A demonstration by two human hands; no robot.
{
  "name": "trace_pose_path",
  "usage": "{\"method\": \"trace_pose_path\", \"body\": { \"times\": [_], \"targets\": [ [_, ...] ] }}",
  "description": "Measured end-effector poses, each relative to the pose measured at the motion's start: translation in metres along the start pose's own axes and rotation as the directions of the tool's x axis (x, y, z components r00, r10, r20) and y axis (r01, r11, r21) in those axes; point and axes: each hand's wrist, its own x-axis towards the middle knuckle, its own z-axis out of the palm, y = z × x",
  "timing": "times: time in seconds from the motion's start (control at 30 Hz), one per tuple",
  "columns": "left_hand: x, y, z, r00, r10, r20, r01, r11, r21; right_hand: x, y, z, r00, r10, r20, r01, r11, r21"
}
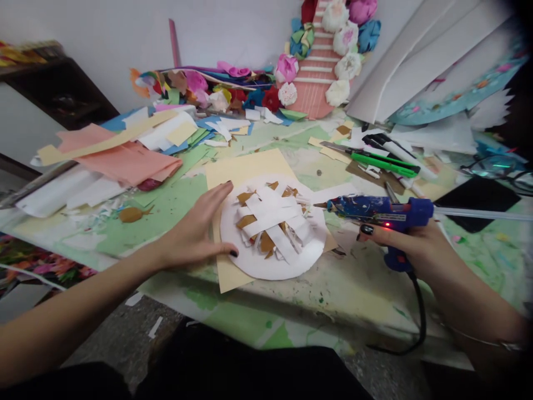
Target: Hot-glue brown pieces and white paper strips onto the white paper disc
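Note:
My right hand (412, 244) is wrapped round a blue glue gun (375, 208), its red light lit and a clear glue stick (478, 213) sticking out behind. The nozzle points left, at the right side of a white round disc (231, 244). Crossed white paper strips (275, 214) lie over brown paper pieces (267, 243) in the disc's middle. My left hand (204, 228) rests at the disc's left edge, thumb and fingers spread apart. Under the disc lies a cream paper sheet (254, 166).
Pink paper sheets (120, 153) and rolled paper are piled at left. A green utility knife (383, 163), pens and a black tablet-like object (474, 203) lie at right. Paper flowers (287, 68) stand along the wall. The glue gun's cord (422, 311) hangs over the front edge.

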Motion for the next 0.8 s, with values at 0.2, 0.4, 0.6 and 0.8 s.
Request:
{"method": "trace_pose_path", "body": {
  "times": [0.2, 0.4, 0.6, 0.8],
  "targets": [
    [-0.024, 0.008, 0.014, 0.988, -0.058, 0.146, 0.029, 0.981, 0.193, -0.001, -0.003, -0.001, 0.999, -0.03, -0.012, 0.03, 0.999, 0.027],
    [-0.018, 0.005, 0.018, 0.983, -0.072, 0.167, 0.031, 0.971, 0.237, -0.002, -0.003, -0.002, 0.999, -0.013, 0.029, 0.013, 1.0, 0.004],
    [0.002, -0.008, 0.005, 0.969, -0.187, 0.164, 0.154, 0.968, 0.197, -0.003, -0.009, 0.001, 0.996, -0.038, 0.074, 0.036, 0.999, 0.025],
    [0.02, -0.04, 0.003, 0.977, -0.213, 0.029, 0.204, 0.96, 0.192, -0.003, -0.01, 0.002, 0.994, -0.027, 0.103, 0.025, 1.0, 0.016]
  ]
}}
